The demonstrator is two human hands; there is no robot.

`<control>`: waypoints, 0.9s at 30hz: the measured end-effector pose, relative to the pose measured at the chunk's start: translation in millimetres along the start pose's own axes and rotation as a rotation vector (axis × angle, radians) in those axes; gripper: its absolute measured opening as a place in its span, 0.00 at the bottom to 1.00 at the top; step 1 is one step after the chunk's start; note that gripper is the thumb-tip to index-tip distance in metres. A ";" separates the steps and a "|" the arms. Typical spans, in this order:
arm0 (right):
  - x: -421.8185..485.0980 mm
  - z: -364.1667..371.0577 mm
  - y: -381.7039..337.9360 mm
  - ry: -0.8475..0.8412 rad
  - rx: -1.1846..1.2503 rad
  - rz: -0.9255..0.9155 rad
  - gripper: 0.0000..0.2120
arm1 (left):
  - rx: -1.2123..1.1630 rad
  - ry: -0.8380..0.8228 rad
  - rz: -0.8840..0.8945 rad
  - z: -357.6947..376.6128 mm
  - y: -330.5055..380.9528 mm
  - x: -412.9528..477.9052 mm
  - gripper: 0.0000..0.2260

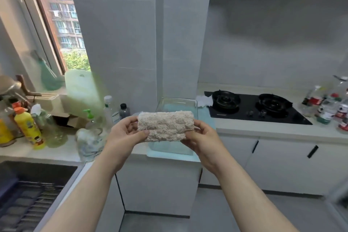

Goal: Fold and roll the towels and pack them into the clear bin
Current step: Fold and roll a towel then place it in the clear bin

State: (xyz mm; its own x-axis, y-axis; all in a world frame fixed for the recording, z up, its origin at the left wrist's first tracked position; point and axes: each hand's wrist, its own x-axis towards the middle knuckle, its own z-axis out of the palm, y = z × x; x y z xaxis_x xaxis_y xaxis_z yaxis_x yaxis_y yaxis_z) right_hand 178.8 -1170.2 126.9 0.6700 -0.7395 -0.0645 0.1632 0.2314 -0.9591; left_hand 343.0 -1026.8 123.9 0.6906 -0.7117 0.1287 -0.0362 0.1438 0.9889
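Observation:
A beige fluffy towel (165,126), folded into a thick short roll, is held up in the air in front of me. My left hand (123,133) grips its left end, thumb across the front. My right hand (202,134) grips its right end. Behind and below the towel stands the clear bin (176,102) on the counter, with something light blue showing through its walls; most of the bin's front is hidden by the towel.
A black two-burner gas hob (256,108) lies to the right, with bottles (327,109) at the far right. Detergent bottles (28,128) and a crumpled plastic bag (89,143) crowd the left counter. A sink (28,194) sits at lower left.

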 end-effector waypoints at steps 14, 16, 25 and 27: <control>248.0 -2.3 40.6 0.341 0.474 0.262 0.10 | 0.260 -0.150 -0.110 32.0 -94.3 239.3 0.15; 277.1 -6.2 46.9 0.399 0.539 0.308 0.11 | 0.383 -0.162 -0.087 47.9 -110.4 253.6 0.15; 401.6 -11.6 100.8 0.453 0.123 0.323 0.22 | 0.682 -0.153 -0.125 102.8 -177.9 316.4 0.06; 417.3 -20.5 108.0 0.367 -0.024 0.340 0.22 | 0.716 -0.206 -0.173 106.3 -185.4 331.0 0.08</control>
State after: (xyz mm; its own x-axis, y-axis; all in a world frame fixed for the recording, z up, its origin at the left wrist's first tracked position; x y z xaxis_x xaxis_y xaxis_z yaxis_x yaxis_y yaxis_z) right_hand 461.2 -1466.8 -9.2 0.3823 -0.7995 -0.4633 -0.0397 0.4868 -0.8726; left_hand 501.5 -1362.1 -9.1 0.5828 -0.8076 -0.0905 -0.4478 -0.4121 0.7935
